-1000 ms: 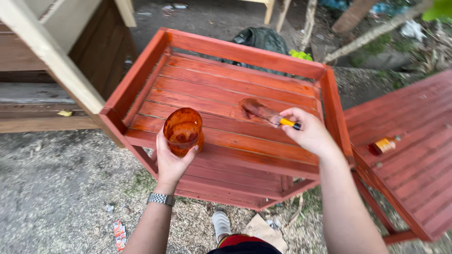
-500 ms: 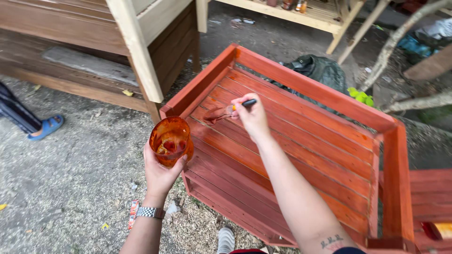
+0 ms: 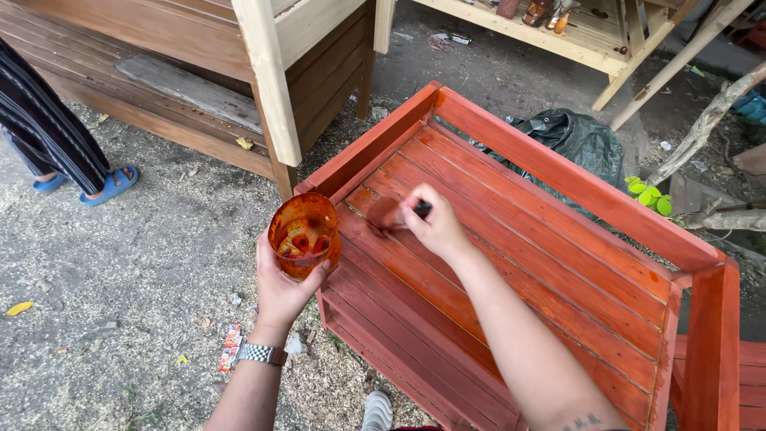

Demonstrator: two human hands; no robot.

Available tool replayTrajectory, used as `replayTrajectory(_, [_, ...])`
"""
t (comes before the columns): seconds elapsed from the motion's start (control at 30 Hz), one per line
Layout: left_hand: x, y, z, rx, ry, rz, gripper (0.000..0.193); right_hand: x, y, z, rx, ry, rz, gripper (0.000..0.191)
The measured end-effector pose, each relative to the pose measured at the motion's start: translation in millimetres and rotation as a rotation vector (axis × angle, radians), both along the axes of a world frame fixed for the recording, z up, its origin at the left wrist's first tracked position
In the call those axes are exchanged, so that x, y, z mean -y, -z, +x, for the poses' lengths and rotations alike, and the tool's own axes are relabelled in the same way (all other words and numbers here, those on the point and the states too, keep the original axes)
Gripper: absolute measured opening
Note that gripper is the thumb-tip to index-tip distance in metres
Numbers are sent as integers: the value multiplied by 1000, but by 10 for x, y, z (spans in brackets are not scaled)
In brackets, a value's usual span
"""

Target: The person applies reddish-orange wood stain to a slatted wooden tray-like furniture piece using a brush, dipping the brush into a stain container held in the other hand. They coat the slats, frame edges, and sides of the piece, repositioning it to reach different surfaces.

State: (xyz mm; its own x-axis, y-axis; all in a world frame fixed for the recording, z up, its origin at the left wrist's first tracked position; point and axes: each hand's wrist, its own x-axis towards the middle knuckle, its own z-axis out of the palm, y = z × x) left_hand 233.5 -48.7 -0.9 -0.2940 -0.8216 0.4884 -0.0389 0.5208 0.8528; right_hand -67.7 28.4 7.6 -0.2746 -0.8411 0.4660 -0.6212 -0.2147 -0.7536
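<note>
Nearest the camera, my left forearm rises from the lower edge, a metal wristwatch (image 3: pixel 259 353) banded round the wrist. My left hand (image 3: pixel 281 289) is closed round the lower part of a clear plastic cup (image 3: pixel 304 235), upright and smeared inside and out with orange-red stain; the fingers wrap its base and side. The cup sits just off the left corner of the red wooden frame (image 3: pixel 558 183), over sawdust-strewn ground (image 3: pixel 120 271).

My right forearm crosses the frame from the lower right. My right hand (image 3: pixel 436 227) is clamped on the dark handle of a paintbrush (image 3: pixel 397 213), fingers together round it. The bristles, blurred, lie on or just above a slat near the frame's left end; I cannot tell whether they touch. The slats are stained orange-red, with raised rails along the far and right sides.

Beyond the frame lies a crumpled dark green sheet (image 3: pixel 578 140), with a small green leafy plant (image 3: pixel 650 194) beside it. To the left stands unpainted pale wooden furniture (image 3: pixel 271 88). At the far left edge, another person's striped garment (image 3: pixel 44 120) and blue sandals (image 3: pixel 108 185) show. At the top, a pale wooden shelf (image 3: pixel 558 28) holds small objects too indistinct to identify.
</note>
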Motion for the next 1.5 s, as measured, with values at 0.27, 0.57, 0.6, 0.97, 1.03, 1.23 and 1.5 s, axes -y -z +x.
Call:
replayTrajectory(0.27, [15, -62, -127, -14, 30, -27, 90, -373, -447, -450, 263, 181, 99, 14])
replayTrajectory(0.57, [18, -200, -356, 24, 59, -30, 87, 873, 42, -495, 347, 179, -89, 26])
replayTrajectory(0.6, [6, -201, -379, 28, 62, -27, 87, 940, 119, -511, 396, 216, -46, 27])
replayTrajectory(0.97, [28, -144, -647, 53, 82, 12, 89, -18, -7, -1108, 213, 267, 64, 30])
replayTrajectory(1.03, [37, -151, -682, 41, 91, 25, 89, -57, -203, -1181, 191, 322, 123, 31])
replayTrajectory(1.23, [57, -218, -777, 39, 78, 8, 88, 629, -304, -1020, 456, 268, -23, 24])
replayTrajectory(1.5, [72, -200, -863, 68, 82, 29, 86, 942, 232, -1090, 470, 191, -46, 24])
